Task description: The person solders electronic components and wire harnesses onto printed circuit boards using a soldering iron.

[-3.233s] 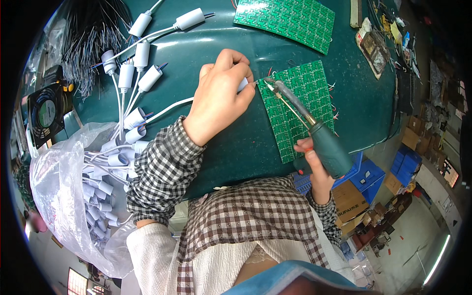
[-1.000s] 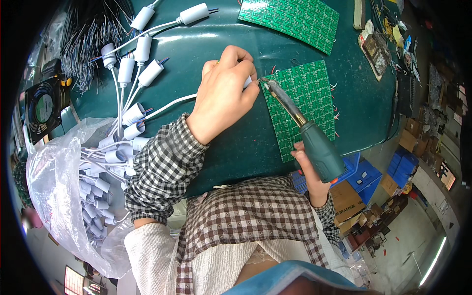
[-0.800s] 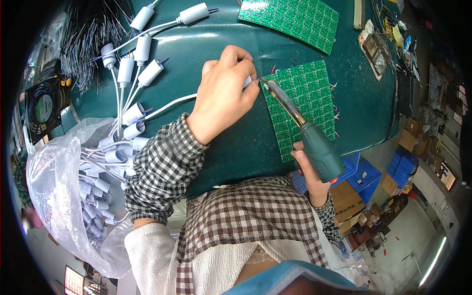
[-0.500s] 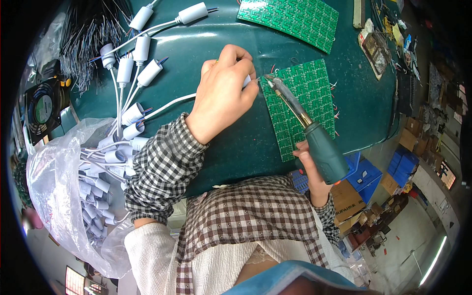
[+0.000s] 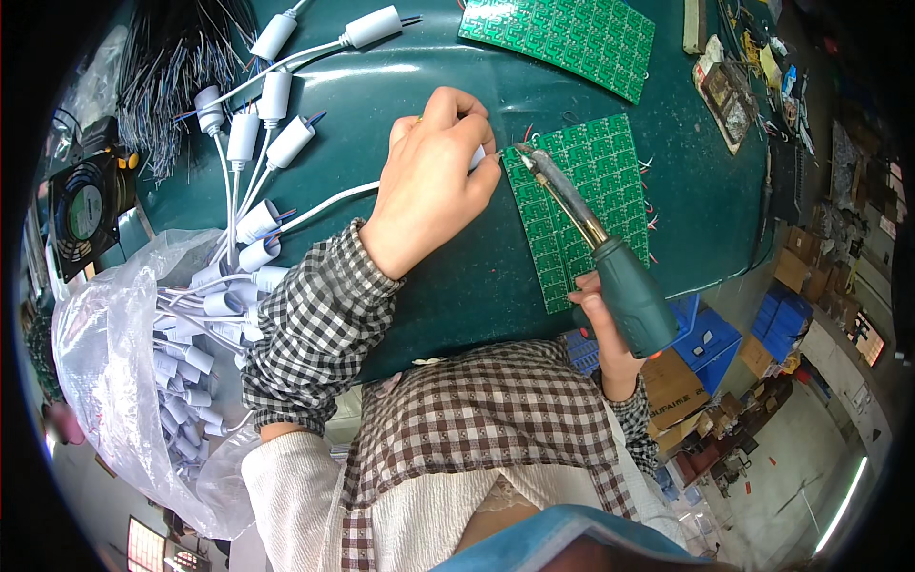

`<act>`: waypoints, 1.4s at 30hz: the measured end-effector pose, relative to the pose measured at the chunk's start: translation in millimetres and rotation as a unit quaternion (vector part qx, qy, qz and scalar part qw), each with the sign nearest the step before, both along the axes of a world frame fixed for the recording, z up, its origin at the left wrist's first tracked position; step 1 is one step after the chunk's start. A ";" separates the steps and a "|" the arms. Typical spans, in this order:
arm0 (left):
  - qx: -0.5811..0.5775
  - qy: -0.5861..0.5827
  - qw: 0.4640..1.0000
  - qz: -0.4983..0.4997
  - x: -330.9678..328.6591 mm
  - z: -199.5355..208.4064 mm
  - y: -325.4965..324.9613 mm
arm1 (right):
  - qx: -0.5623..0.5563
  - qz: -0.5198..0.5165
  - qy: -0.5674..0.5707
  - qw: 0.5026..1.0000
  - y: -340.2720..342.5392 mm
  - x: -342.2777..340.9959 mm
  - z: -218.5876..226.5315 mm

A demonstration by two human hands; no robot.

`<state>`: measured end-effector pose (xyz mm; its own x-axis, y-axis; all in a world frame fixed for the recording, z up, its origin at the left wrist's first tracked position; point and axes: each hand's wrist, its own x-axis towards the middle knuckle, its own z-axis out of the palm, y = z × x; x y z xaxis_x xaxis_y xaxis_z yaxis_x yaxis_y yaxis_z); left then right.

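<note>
My left hand (image 5: 440, 162) is closed around a white cylindrical cable connector (image 5: 477, 158), mostly hidden by the fingers; its white cable (image 5: 335, 198) runs out to the left. Wire ends from it reach the upper left corner of a green circuit board panel (image 5: 581, 205). My right hand (image 5: 610, 329) grips the dark green handle of a soldering iron (image 5: 633, 297). The iron slants up and left over the panel, its tip at that same corner by the wire ends. Whether the tip touches the wire or the board is too small to tell.
A second green board panel (image 5: 562, 38) lies at the far side of the table (image 5: 448, 310). White connectors with cables (image 5: 291, 141) lie left, beside a clear plastic bag (image 5: 105, 334) of more connectors. A dark wire bundle (image 5: 181, 67) is far left; a soldering stand-like block (image 5: 726, 100) sits far right.
The soldering iron has shifted very slightly at the panel's corner. My left hand and the connector stay nearly where they were.
</note>
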<state>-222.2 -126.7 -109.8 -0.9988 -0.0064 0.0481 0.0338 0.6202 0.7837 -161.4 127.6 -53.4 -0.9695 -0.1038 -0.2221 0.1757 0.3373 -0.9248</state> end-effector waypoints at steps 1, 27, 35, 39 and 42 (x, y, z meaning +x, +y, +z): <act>0.000 -0.003 1.000 0.000 -0.1 0.3 -0.1 | 0.002 0.005 -0.001 1.000 0.2 -0.4 0.2; -0.011 0.013 1.000 -0.008 -2.4 0.6 -1.1 | -0.118 -0.019 0.014 0.993 8.8 -0.9 1.4; -0.049 0.035 0.998 0.015 2.6 -6.8 6.3 | -0.114 -0.055 0.011 0.992 13.5 3.5 3.3; -0.062 0.069 0.996 0.020 -1.2 -14.1 11.4 | -0.059 -0.049 0.027 0.997 14.9 2.4 10.8; -0.066 0.071 0.995 0.022 2.6 -12.6 11.9 | -0.102 -0.029 0.060 0.993 21.0 -0.2 -1.6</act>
<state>-219.6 -114.8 -122.4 -0.9806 -0.0338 0.1930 0.1097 0.7214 0.6837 -161.6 148.6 -55.0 -0.9934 -0.0777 -0.0841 0.0732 0.1344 -0.9882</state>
